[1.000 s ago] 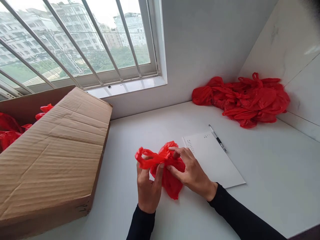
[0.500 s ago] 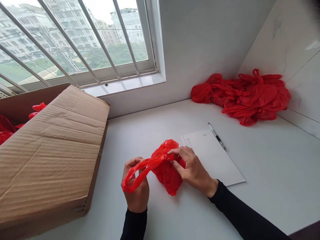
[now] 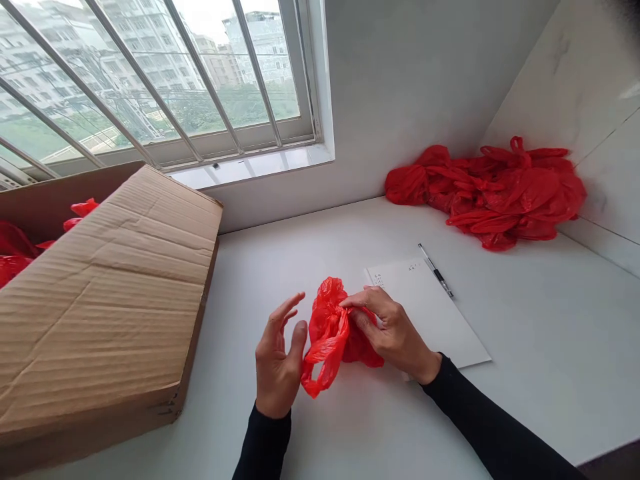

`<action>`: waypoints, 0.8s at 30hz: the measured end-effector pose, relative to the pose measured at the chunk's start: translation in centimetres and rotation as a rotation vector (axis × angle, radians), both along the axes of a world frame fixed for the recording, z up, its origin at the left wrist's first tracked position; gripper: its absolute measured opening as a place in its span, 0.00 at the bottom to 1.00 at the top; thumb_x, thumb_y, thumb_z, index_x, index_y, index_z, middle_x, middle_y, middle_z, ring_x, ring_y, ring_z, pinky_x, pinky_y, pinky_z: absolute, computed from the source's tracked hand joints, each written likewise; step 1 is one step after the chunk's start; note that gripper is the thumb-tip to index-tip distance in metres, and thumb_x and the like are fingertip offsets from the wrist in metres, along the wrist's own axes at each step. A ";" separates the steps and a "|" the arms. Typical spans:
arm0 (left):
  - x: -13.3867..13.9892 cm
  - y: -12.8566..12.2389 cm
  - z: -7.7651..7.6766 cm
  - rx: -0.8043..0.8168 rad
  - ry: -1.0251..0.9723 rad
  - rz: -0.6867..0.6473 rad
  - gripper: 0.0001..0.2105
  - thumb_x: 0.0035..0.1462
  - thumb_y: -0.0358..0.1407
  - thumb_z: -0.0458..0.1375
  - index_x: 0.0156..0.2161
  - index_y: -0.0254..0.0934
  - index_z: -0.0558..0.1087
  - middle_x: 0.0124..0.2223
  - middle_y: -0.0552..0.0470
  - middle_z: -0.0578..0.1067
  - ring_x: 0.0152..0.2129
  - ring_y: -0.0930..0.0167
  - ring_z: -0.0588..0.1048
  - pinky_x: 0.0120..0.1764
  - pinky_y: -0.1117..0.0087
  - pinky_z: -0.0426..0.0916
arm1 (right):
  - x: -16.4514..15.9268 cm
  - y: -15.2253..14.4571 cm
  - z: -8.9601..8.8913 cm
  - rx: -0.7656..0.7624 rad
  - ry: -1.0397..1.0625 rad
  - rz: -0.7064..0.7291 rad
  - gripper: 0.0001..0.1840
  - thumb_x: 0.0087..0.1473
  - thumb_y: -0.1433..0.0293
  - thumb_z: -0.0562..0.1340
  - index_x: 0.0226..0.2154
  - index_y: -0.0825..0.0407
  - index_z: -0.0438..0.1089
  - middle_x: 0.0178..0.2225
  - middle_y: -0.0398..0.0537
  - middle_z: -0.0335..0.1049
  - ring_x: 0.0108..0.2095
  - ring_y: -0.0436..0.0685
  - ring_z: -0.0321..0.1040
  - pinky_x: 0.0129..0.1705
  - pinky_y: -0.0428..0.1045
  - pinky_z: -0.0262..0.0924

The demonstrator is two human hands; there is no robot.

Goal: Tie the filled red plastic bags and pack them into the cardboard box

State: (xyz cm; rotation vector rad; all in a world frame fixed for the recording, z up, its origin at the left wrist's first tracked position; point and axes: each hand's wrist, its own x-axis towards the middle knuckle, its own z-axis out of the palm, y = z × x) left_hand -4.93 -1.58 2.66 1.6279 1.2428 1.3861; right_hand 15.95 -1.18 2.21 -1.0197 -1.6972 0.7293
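Observation:
A small red plastic bag (image 3: 327,340), gathered at its neck, is over the white table (image 3: 260,267) in front of me. My right hand (image 3: 383,323) pinches the bag near its gathered neck with thumb and fingers. To the left of the bag, my left hand (image 3: 280,357) is open, its fingers apart and raised, with its thumb close beside the bag's handle loop. The loop hangs down toward me between the hands. What the bag contains, if anything, is hidden.
At the left stands a cardboard box (image 3: 115,287) with red bags inside. A heap of red plastic bags (image 3: 500,193) lies in the far right corner. Behind my right hand is a white paper pad (image 3: 435,307) with handwriting, and a pen (image 3: 436,271) lies along its edge.
My left hand has let go of the bag's handle loop and opened. The loop has swung right and down, and the bag has turned in my right hand's pinch.

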 end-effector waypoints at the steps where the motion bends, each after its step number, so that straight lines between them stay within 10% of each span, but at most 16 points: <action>1: 0.1 -0.1 0.0 0.033 0.087 -0.064 0.20 0.64 0.33 0.59 0.60 0.48 0.69 0.59 0.48 0.72 0.58 0.63 0.69 0.59 0.57 0.64 | 0.0 0.0 0.0 0.022 -0.001 0.028 0.16 0.64 0.77 0.56 0.48 0.42 0.72 0.41 0.42 0.76 0.43 0.57 0.68 0.52 0.59 0.61; 7: 0.2 -0.2 -0.2 0.126 0.340 -0.067 0.07 0.65 0.32 0.57 0.44 0.45 0.76 0.36 0.53 0.75 0.35 0.69 0.71 0.39 0.67 0.69 | 0.2 -0.1 0.3 -0.003 -0.010 -0.026 0.15 0.65 0.75 0.56 0.47 0.42 0.73 0.44 0.43 0.76 0.46 0.57 0.67 0.52 0.57 0.61; 13: 0.8 -0.1 -0.3 0.240 0.486 -0.012 0.18 0.62 0.32 0.61 0.56 0.46 0.71 0.57 0.47 0.71 0.54 0.62 0.67 0.55 0.58 0.66 | 0.5 -0.1 0.4 -0.049 -0.005 -0.007 0.14 0.64 0.75 0.58 0.46 0.43 0.73 0.45 0.41 0.76 0.48 0.57 0.66 0.52 0.55 0.63; 19: 0.6 0.1 -0.7 0.228 0.501 0.085 0.03 0.63 0.31 0.60 0.39 0.42 0.74 0.34 0.55 0.76 0.37 0.67 0.71 0.43 0.64 0.68 | 0.5 0.1 0.2 -0.020 -0.049 -0.105 0.12 0.64 0.74 0.57 0.43 0.44 0.74 0.44 0.43 0.76 0.47 0.57 0.68 0.52 0.56 0.63; 24: -0.9 0.4 -0.4 0.140 0.421 0.304 0.02 0.65 0.33 0.58 0.39 0.40 0.72 0.36 0.52 0.74 0.34 0.69 0.72 0.39 0.66 0.67 | 2.2 0.9 -0.3 -0.132 0.028 -0.368 0.11 0.65 0.70 0.57 0.43 0.45 0.74 0.44 0.44 0.76 0.48 0.58 0.69 0.52 0.56 0.63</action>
